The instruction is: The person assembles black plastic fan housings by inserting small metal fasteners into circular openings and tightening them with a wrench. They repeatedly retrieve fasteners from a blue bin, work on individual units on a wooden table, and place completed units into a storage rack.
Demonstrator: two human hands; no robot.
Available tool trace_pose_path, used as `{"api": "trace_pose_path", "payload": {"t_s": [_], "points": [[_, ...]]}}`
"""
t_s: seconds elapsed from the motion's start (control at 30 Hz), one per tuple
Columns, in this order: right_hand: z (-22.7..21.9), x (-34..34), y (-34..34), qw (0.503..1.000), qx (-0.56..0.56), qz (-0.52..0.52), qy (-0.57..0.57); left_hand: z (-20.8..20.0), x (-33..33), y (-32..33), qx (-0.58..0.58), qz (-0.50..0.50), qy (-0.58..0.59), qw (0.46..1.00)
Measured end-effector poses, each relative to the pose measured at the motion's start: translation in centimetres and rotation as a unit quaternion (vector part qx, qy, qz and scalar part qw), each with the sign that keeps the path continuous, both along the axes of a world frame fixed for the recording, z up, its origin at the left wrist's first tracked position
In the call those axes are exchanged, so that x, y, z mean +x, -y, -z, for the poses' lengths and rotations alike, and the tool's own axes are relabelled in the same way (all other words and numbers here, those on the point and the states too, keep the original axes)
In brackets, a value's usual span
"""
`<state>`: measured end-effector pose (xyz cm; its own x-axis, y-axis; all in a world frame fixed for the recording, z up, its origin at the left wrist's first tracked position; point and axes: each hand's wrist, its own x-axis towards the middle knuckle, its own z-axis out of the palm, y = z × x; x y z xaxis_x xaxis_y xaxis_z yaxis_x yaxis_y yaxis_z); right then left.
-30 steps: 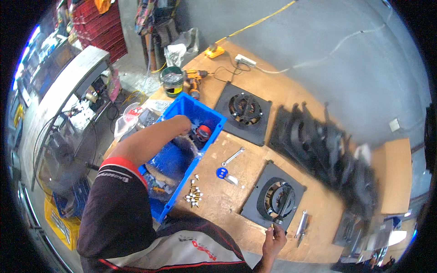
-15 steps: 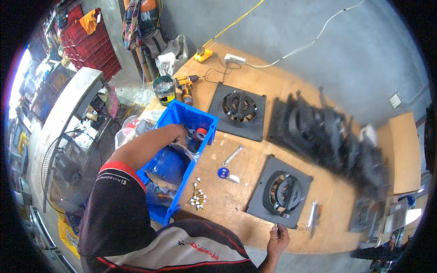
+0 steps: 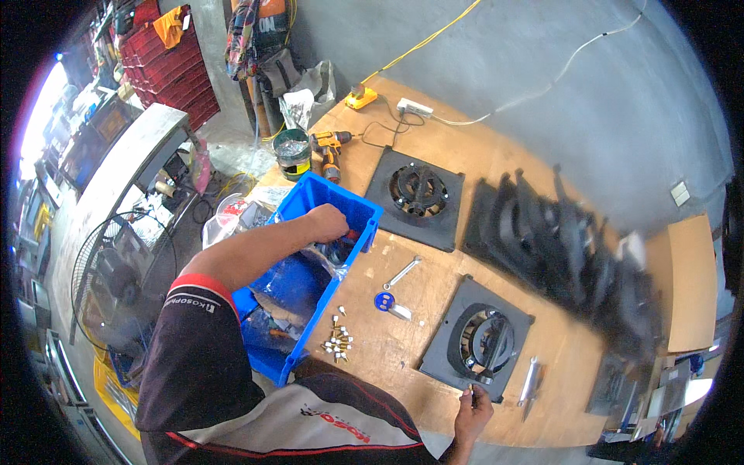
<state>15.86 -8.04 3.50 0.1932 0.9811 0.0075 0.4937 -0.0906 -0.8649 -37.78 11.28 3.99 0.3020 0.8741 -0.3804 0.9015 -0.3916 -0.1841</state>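
My left hand (image 3: 329, 222) reaches over the far end of a blue plastic bin (image 3: 288, 370), its fingers hidden down among the contents. Something red beside it is mostly covered by the hand. In my right hand (image 3: 474, 415), the fingertips pinch a small brass-coloured piece (image 3: 470, 389) at the table's near edge. Just beyond that hand lies a square black burner-like plate (image 3: 446, 350) with a round centre. Between the bin and this plate, several small brass fittings with white ends (image 3: 339, 341) lie loose.
A wrench (image 3: 401, 273), a blue-and-white round object (image 3: 384, 301) and another wrench (image 3: 529, 380) lie on the wooden table. A second black plate (image 3: 380, 205), a yellow drill (image 3: 331, 147) and a tub (image 3: 293, 155) sit farther back. Stacked black parts (image 3: 542, 248) fill the right side. A fan (image 3: 120, 283) stands left.
My left hand has shifted right within the bin and now covers the red roll seen before. My right hand stays near the plate's front corner. The whole view has shifted slightly.
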Motion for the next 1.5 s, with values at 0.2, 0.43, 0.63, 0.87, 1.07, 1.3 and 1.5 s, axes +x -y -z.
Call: {"api": "trace_pose_path", "payload": {"t_s": [0.2,0.43,0.63,0.87,1.07,1.3,1.5], "points": [[1.7,-0.2,-1.1,0.999,0.018,-0.04,0.005,-0.3,-0.6,0.2,-0.009,0.01,-0.017,1.0],[1.2,1.5,0.0,0.999,0.005,-0.018,0.038,-7.0,-4.0,0.6,0.091,-0.019,0.047,0.995],[2.7,0.9,-1.7,0.998,0.03,-0.063,0.001,-6.4,-2.9,-0.1,0.097,-0.052,-0.03,0.993],[1.0,-0.1,-1.4,0.999,-0.005,-0.05,-0.002,-3.3,-1.4,0.5,0.13,-0.104,0.02,0.986],[1.5,-0.1,-1.0,0.999,0.008,-0.032,0.009,-2.9,-1.5,0.4,0.043,-0.199,0.046,0.978],[1.8,-0.7,-1.1,0.998,0.01,-0.046,0.029,4.4,-3.9,-2.4,-0.278,-0.134,-0.058,0.949],[1.9,0.2,-0.3,1.0,0.007,-0.007,-0.022,6.8,-5.0,-2.7,-0.291,-0.173,-0.01,0.941]]}}
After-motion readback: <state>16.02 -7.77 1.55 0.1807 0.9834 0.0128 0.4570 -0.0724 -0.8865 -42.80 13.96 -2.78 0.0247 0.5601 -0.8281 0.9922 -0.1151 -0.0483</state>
